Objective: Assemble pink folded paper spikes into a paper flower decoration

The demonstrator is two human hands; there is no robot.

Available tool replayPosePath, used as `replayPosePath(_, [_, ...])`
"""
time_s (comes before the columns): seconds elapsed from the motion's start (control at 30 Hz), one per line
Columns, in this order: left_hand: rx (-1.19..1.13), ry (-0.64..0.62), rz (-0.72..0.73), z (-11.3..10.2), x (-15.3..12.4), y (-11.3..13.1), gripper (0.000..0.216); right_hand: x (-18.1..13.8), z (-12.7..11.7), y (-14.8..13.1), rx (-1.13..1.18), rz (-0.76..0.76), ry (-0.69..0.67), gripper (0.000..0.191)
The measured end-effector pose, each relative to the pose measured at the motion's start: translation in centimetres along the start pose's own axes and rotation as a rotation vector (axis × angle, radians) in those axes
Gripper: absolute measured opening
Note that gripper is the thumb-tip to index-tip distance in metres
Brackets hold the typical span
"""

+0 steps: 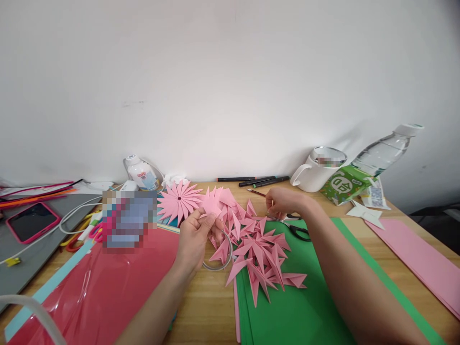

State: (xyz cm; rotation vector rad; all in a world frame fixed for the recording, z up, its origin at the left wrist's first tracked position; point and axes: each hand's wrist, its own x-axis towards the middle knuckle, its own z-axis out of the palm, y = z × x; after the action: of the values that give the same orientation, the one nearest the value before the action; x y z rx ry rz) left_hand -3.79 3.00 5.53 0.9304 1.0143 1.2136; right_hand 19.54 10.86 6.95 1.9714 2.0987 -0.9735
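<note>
My left hand (pixel 196 237) is closed, pinching a folded pink paper piece (pixel 211 205) above the wooden table. Under that hand lies a roll of clear tape (pixel 222 261). A heap of pointed pink paper folds (pixel 260 251) spreads from the table's middle onto green paper sheets (pixel 302 306). Behind the left hand lies a finished pink paper flower (pixel 178 200). My right hand (pixel 283 201) is closed at the far side of the heap, next to black-handled scissors (pixel 298 231). A thin red pencil (pixel 256 192) pokes out beside its fingers; I cannot tell whether they hold it.
Red glossy sheets (pixel 108 287) lie at left, pink sheets (pixel 420 258) at right. A white mug (pixel 316 172), a green packet (pixel 345 184) and a water bottle (pixel 384 151) stand at the back right. Black pens (pixel 258 180) line the wall. A pink phone (pixel 30 221) rests far left.
</note>
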Motion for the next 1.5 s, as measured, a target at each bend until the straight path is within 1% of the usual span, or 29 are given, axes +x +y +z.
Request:
replayPosePath(0.03, [0.01,-0.003,0.008,0.0,0.0,0.0,0.024,-0.3,-0.3,-0.2,0.002,-0.01,0.037,0.007])
replayPosePath(0.07, [0.03,-0.01,0.015,0.0,0.0,-0.1,0.025,-0.7,-0.5,-0.5,0.02,-0.031,0.102,0.008])
replayPosePath(0.13, [0.092,-0.029,0.025,0.0,-0.1,-0.2,0.024,-1.6,-0.9,-1.6,0.106,-0.116,0.286,0.014])
replayPosePath(0.17, [0.127,-0.043,0.027,0.0,-0.1,-0.2,0.023,-2.1,-1.0,-2.3,0.262,-0.207,0.448,0.016])
replayPosePath(0.2, [0.161,-0.058,0.026,0.1,-0.2,-0.3,0.022,-2.6,-0.9,-3.0,0.454,-0.334,0.543,0.02])
replayPosePath(0.23, [0.189,-0.077,0.024,0.1,-0.2,-0.4,0.021,-3.0,-0.7,-3.8,0.598,-0.457,0.549,0.026])
replayPosePath(0.27, [0.211,-0.105,0.028,0.2,-0.3,-0.4,0.02,-3.3,-0.4,-4.6,0.692,-0.552,0.515,0.032])
replayPosePath(0.3, [0.227,-0.127,0.029,0.2,-0.4,-0.5,0.023,-3.5,0.1,-5.2,0.747,-0.608,0.445,0.037])
replayPosePath(0.37, [0.244,-0.156,0.039,0.2,-0.5,-0.5,0.031,-3.5,1.1,-6.3,0.823,-0.652,0.333,0.044])
replayPosePath(0.43, [0.254,-0.156,0.059,0.2,-0.6,-0.5,0.036,-3.2,2.0,-7.0,0.879,-0.644,0.249,0.047])
replayPosePath(0.5, [0.266,-0.149,0.086,0.2,-0.7,-0.5,0.037,-2.8,2.8,-7.4,0.937,-0.62,0.199,0.048])
replayPosePath(0.67, [0.293,-0.136,0.125,0.2,-0.7,-0.6,0.036,-2.5,3.7,-8.2,1.098,-0.554,0.162,0.048])
replayPosePath(0.73, [0.283,-0.141,0.123,0.2,-0.7,-0.6,0.036,-2.7,3.7,-8.5,1.087,-0.54,0.175,0.048])
replayPosePath(0.83, [0.254,-0.154,0.119,0.1,-0.6,-0.6,0.034,-2.9,3.7,-8.7,0.969,-0.547,0.25,0.049])
replayPosePath(0.9, [0.231,-0.16,0.113,0.1,-0.5,-0.6,0.032,-2.9,3.9,-8.9,0.849,-0.576,0.346,0.051])
replayPosePath(1.0, [0.182,-0.174,0.083,0.1,-0.4,-0.6,0.032,-3.0,4.4,-9.1,0.663,-0.625,0.534,0.056])
replayPosePath(1.07, [0.135,-0.184,0.063,0.2,-0.3,-0.6,0.031,-3.2,4.7,-9.2,0.577,-0.648,0.617,0.059])
replayPosePath(1.17, [0.066,-0.205,0.041,0.2,-0.3,-0.6,0.03,-3.4,4.9,-9.3,0.514,-0.678,0.65,0.061])
replayPosePath(1.23, [0.031,-0.212,0.028,0.2,-0.4,-0.5,0.029,-3.4,4.8,-9.3,0.512,-0.698,0.626,0.059])
replayPosePath(1.3, [-0.002,-0.201,0.024,0.2,-0.4,-0.3,0.03,-3.3,4.5,-9.1,0.557,-0.73,0.61,0.05])
replayPosePath(1.37, [-0.032,-0.177,0.022,0.3,-0.4,-0.1,0.03,-3.3,4.0,-8.7,0.651,-0.759,0.625,0.031])
replayPosePath(1.43, [-0.05,-0.15,0.024,0.3,-0.3,0.1,0.03,-3.5,3.4,-8.4,0.726,-0.755,0.626,0.013])
replayPosePath(1.5, [-0.051,-0.133,0.034,0.3,-0.2,0.2,0.031,-3.9,2.8,-8.3,0.689,-0.718,0.572,0.009])
